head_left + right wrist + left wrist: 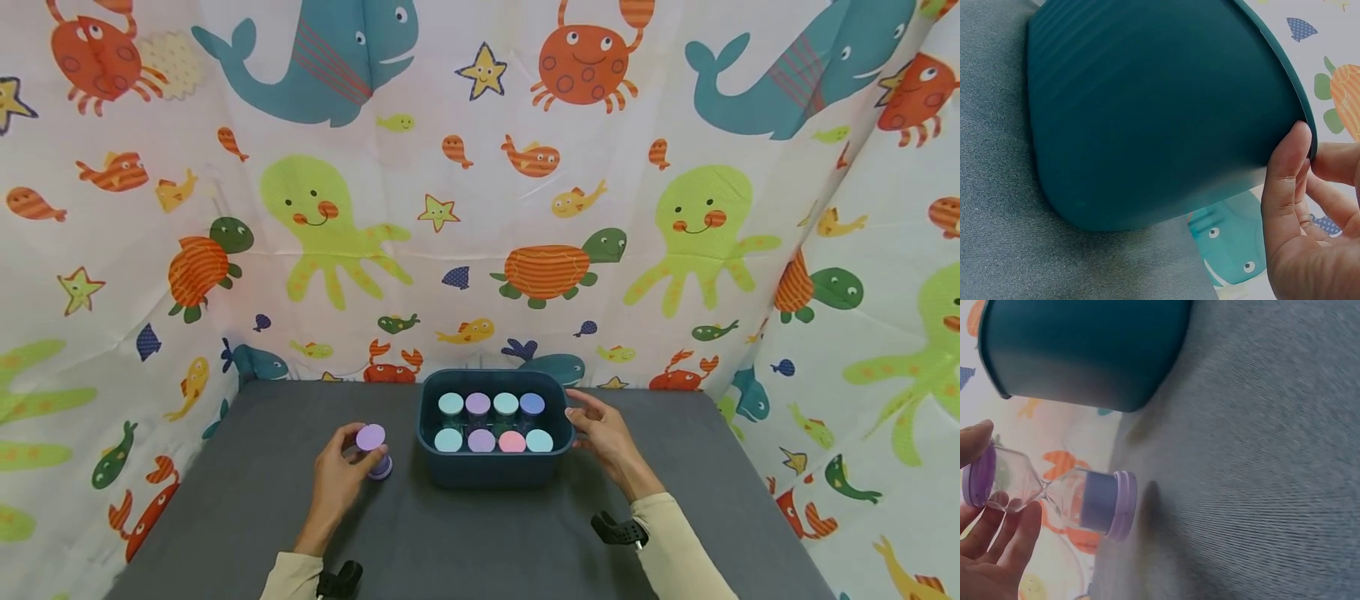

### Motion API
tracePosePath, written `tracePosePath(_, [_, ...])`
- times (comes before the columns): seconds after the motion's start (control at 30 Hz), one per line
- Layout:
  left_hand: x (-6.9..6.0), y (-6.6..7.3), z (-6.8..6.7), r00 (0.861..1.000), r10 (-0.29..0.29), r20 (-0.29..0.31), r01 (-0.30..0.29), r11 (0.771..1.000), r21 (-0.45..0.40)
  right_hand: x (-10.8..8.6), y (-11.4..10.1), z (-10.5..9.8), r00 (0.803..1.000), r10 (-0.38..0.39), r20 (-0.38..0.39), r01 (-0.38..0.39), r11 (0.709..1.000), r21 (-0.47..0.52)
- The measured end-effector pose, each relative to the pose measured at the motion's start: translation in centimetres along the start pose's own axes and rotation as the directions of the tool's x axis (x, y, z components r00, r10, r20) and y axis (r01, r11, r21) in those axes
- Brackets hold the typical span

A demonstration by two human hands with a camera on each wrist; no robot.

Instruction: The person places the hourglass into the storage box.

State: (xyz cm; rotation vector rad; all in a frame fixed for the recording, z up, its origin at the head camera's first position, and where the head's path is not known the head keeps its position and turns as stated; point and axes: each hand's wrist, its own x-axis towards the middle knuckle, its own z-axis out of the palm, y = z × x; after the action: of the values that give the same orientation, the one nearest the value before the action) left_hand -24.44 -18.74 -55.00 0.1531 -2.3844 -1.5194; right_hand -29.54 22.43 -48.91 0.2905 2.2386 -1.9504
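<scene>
In the head view my left hand point(339, 477) holds a sand timer point(371, 438) with purple caps, to the left of a dark teal bin point(491, 472). The left wrist view shows thumb and fingers around the upper cap of the sand timer point(1072, 494); purple sand fills its lower bulb. Whether its base touches the table I cannot tell. My right hand point(609, 437) grips the bin's right end at the rim. The thumb point(1288, 169) presses the outer wall of the bin point(1154, 119). Inside stand two rows of round-capped pieces in aqua, purple, blue and pink, their bodies mostly hidden.
A grey cloth-covered table point(480, 542) lies under everything. Around its back and sides hangs a white curtain point(465, 333) printed with sea animals. Dark bands point(618, 528) sit at both wrists, beside light sleeves.
</scene>
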Motion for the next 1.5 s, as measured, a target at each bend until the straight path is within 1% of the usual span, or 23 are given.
tracePosePath(0.2, [0.1, 1.6, -0.8, 0.999, -0.038, 0.019, 0.039, 0.998, -0.041, 0.3, 0.1, 0.1, 1.0, -0.002, 0.002, 0.002, 1.0, -0.002])
tracePosePath(0.33, [0.4, 2.8, -1.2, 0.999, -0.036, 0.017, 0.037, 0.997, -0.067, 0.3, -0.1, -0.1, 1.0, -0.003, 0.004, 0.003, 1.0, 0.003])
tracePosePath(0.47, [0.7, 4.1, -1.8, 0.999, -0.028, 0.015, 0.029, 0.997, -0.075, 0.0, -0.2, -0.1, 1.0, -0.008, 0.011, 0.008, 1.0, 0.0])
tracePosePath(0.67, [1.0, 6.0, -2.8, 1.0, 0.014, 0.023, -0.013, 0.998, -0.067, -0.2, -0.1, 0.0, 1.0, -0.016, 0.02, 0.016, 1.0, -0.013])
tracePosePath(0.8, [1.4, 7.6, -3.3, 0.998, 0.025, 0.052, -0.021, 0.997, -0.073, 0.0, 0.0, -0.1, 1.0, -0.011, 0.014, 0.011, 1.0, -0.015])
tracePosePath(0.9, [1.9, 9.1, -3.6, 0.996, 0.041, 0.078, -0.033, 0.994, -0.103, 0.1, 0.1, -0.2, 1.0, -0.005, 0.004, 0.005, 1.0, -0.016])
tracePosePath(1.0, [2.4, 10.5, -3.8, 0.993, 0.074, 0.09, -0.061, 0.989, -0.132, 0.1, 0.1, -0.2, 1.0, -0.006, 0.005, 0.007, 1.0, -0.018])
tracePosePath(1.13, [3.2, 12.4, -3.7, 0.986, 0.135, 0.098, -0.118, 0.979, -0.163, 0.1, -0.1, -0.1, 1.0, -0.01, 0.006, 0.01, 1.0, -0.005])
tracePosePath(1.3, [3.8, 14.7, -3.0, 0.974, 0.196, 0.114, -0.17, 0.964, -0.206, -0.1, -0.1, -0.1, 1.0, -0.009, 0.008, 0.009, 1.0, -0.01])
tracePosePath(1.4, [3.9, 15.8, -2.3, 0.968, 0.219, 0.12, -0.187, 0.954, -0.234, -0.1, -0.1, -0.1, 1.0, -0.008, 0.002, 0.008, 1.0, -0.008])
tracePosePath(1.5, [4.1, 16.7, -1.5, 0.964, 0.23, 0.135, -0.19, 0.947, -0.259, -0.1, -0.1, -0.1, 1.0, -0.009, -0.001, 0.009, 1.0, -0.005])
